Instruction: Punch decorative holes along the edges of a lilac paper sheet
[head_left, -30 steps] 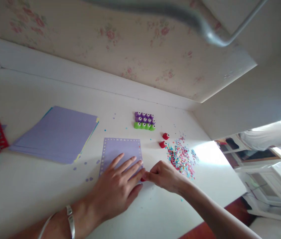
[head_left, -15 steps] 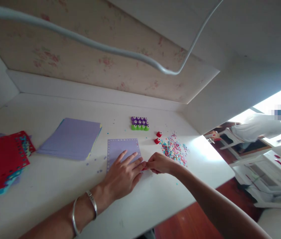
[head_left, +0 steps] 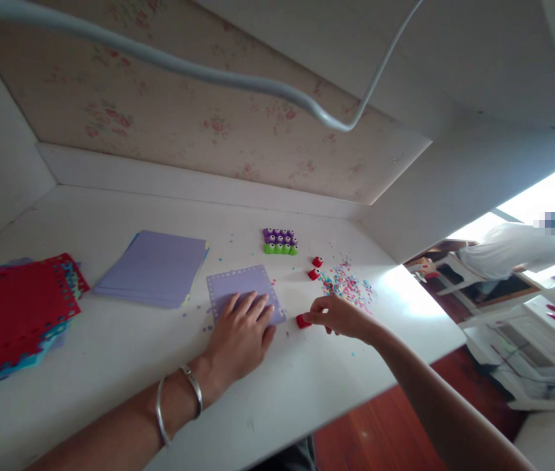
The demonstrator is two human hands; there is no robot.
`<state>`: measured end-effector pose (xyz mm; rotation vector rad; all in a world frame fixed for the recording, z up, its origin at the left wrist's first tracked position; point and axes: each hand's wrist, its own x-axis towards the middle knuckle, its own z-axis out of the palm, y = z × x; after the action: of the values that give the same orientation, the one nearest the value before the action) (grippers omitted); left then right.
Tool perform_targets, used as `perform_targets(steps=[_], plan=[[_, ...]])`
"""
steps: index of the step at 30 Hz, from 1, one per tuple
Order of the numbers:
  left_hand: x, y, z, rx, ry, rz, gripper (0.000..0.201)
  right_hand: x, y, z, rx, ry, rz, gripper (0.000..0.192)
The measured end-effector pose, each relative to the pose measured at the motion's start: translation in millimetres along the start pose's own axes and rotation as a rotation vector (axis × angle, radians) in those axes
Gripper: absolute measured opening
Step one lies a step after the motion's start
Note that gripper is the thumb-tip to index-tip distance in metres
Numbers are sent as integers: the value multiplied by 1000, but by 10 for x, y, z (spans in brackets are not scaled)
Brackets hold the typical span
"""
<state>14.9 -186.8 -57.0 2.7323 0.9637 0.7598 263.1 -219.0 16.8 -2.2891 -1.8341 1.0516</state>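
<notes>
My left hand [head_left: 241, 333] lies flat, fingers spread, on a lilac paper square [head_left: 238, 288] with punched holes along its edges. My right hand [head_left: 339, 317] pinches a small red punch [head_left: 303, 320] just right of the sheet's near corner, on the white desk [head_left: 110, 353]. Two more red punches [head_left: 315, 267] sit beyond it, beside a heap of coloured paper confetti [head_left: 349, 288].
A block of purple and green punches [head_left: 280, 241] stands further back. A stack of lilac sheets [head_left: 152, 268] lies left of centre, and red and blue punched sheets [head_left: 7, 320] at far left. A person in white [head_left: 508, 252] is at right, past the desk edge.
My right hand has drawn the red punch away from the sheet's edge to the right. My left hand still presses the sheet, which has turned slightly. The view shifted.
</notes>
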Motion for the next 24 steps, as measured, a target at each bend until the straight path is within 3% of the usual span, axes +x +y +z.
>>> perform_targets(steps=[4, 8, 15, 19, 24], plan=[[18, -5, 2, 20, 9, -15, 39, -21, 65, 49, -76, 239, -98, 24], [32, -10, -3, 41, -38, -41, 43, 57, 142, -3, -153, 388, -203, 29], [68, -26, -51, 58, -161, -113, 45, 239, 304, -164, -253, 514, -259, 29], [102, -44, -77, 23, -179, -125, 44, 375, 130, -237, -270, 614, -281, 31], [111, -56, -97, -29, -196, -139, 44, 888, -43, -433, -334, 569, -329, 35]])
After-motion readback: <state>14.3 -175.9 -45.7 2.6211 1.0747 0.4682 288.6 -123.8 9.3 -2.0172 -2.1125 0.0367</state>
